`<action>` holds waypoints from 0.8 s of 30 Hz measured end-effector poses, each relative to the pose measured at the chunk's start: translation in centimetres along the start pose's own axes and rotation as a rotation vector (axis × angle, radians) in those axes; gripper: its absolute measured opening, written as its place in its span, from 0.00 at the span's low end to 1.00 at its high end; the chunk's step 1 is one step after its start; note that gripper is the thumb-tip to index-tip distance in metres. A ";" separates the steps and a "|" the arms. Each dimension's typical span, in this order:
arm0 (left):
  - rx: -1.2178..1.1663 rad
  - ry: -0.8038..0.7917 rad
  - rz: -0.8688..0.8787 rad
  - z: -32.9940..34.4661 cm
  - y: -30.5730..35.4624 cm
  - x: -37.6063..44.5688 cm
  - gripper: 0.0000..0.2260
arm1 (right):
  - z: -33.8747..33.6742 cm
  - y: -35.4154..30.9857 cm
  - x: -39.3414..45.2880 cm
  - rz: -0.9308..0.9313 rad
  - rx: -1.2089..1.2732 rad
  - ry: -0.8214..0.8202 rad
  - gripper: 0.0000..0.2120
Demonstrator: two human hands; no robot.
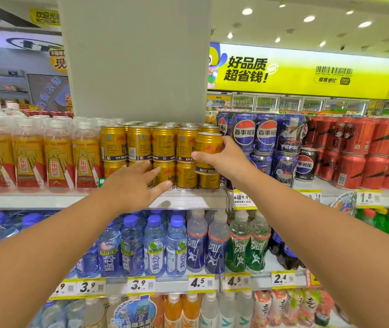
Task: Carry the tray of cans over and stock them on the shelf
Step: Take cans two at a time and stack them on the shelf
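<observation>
Gold energy-drink cans (pixel 139 143) stand two high in rows on the top shelf (pixel 70 197). My right hand (pixel 224 157) grips one gold can (pixel 207 147) at the right end of the upper layer, resting on a lower can. My left hand (pixel 134 183) is spread flat, fingers apart, against the lower front cans and holds nothing. No tray is in view.
Gold-labelled bottles (pixel 28 152) stand left of the cans, blue cola cans (pixel 264 136) and red cans (pixel 359 150) to the right. A grey pillar (pixel 136 58) rises behind the shelf. Water and sports bottles (pixel 153 247) fill the shelf below, above yellow price tags (pixel 200 282).
</observation>
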State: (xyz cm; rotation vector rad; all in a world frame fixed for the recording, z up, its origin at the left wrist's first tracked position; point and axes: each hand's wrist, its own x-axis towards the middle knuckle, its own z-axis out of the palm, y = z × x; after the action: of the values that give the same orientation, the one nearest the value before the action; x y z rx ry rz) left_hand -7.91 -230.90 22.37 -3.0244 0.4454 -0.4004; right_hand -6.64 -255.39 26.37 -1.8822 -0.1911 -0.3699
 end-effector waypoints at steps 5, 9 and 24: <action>0.001 -0.002 -0.010 0.2 -0.1 -0.2 0.43 | -1.1 -0.6 1.0 -0.015 -0.010 0.130 0.32; 0.014 -0.025 -0.020 0.4 -0.2 -0.2 0.44 | -1.2 -0.8 1.9 -0.004 -0.039 0.200 0.32; -0.002 -0.030 0.008 1.5 -0.2 0.1 0.59 | 1.0 0.5 4.5 -0.062 -0.064 0.201 0.39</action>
State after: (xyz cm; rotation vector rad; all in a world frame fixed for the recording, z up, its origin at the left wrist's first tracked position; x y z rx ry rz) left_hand -7.37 -230.74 20.92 -3.0252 0.4562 -0.3542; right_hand -2.13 -254.86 27.23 -1.8912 -0.1036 -0.6106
